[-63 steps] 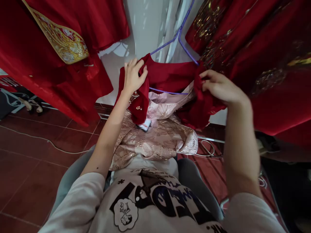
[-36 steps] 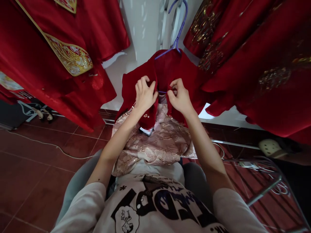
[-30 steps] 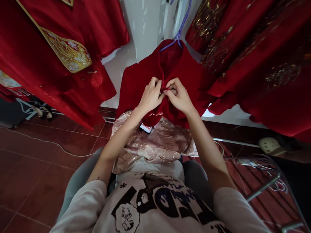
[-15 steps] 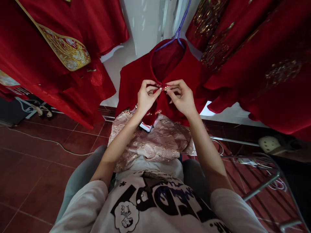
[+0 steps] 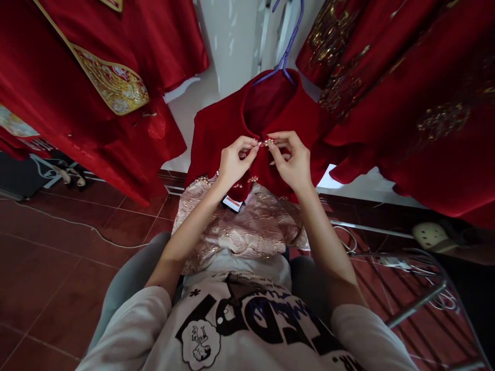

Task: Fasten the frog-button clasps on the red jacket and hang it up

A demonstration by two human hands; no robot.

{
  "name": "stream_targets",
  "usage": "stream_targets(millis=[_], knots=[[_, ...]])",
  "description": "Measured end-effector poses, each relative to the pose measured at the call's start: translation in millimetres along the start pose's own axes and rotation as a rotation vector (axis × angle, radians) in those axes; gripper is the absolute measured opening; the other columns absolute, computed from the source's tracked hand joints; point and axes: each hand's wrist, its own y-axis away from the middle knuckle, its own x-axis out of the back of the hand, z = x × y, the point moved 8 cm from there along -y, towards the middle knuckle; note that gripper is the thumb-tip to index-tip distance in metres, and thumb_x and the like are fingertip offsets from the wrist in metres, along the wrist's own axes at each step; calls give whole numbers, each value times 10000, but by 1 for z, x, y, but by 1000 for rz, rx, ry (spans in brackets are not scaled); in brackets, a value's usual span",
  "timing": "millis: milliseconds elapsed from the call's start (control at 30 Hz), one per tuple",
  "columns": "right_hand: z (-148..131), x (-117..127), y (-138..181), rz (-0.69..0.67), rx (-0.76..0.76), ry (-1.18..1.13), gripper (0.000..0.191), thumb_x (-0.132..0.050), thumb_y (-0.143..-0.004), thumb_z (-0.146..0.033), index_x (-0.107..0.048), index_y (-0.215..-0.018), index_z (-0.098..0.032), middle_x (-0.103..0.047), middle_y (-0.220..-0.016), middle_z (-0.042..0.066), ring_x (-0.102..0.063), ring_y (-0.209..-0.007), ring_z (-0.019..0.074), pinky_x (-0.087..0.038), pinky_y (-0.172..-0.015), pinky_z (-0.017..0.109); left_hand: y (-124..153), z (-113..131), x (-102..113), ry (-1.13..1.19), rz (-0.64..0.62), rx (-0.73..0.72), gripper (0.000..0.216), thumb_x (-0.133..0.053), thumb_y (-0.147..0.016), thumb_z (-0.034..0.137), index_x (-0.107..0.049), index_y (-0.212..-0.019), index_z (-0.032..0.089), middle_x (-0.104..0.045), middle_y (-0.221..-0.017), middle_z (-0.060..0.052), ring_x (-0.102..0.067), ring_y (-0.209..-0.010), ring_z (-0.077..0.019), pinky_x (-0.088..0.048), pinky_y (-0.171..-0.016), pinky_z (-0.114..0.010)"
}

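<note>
Pinching the small beaded clasp (image 5: 266, 142) at the collar of the red velvet jacket (image 5: 216, 126), with both hands closed in a fine grip: left hand (image 5: 234, 164) just left of the clasp, thumb and forefinger nipped on the left collar edge; right hand (image 5: 291, 161) just right of it, fingertips closed on the right half. Hanging from the purple hanger (image 5: 285, 49), above the clasp, and draping over the pink brocade garment (image 5: 247, 226) below it. Judged soft and light, limp with no stiffness, so sagging wherever unsupported; velvet pile probably a little grippy, not slippery. Clasp looking small and delicate, beads likely easy to pull off. Best taken at the firm collar edge close beside the clasp, not on the beads themselves. Other red garments (image 5: 410, 98) hanging well to both sides of the clasp.
</note>
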Motion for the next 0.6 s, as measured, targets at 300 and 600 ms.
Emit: stream_targets(millis=[300,600], knots=[[-6,-1,-2,2,43,95,336,-586,-962,-475,-710,-1160,-235,-716,-1042,63,-701,-884,186,-568,-560,258,-8,20,0,-136,-154,-149,33,-643,-889,191,-610,-892,195,-681,-779,24,-637,-651,-87,-503,-649,-209],[3,3,-3,-8,7,63,434,-691,-873,-571,-747,-1157,-248,-749,-1065,51,-735,-906,201,-615,-595,274,-12,36,-6,-293,-181,-246,86,-626,-878,182,-573,-814,204,-647,-748,7,-633,-675,-141,-475,-654,-264]])
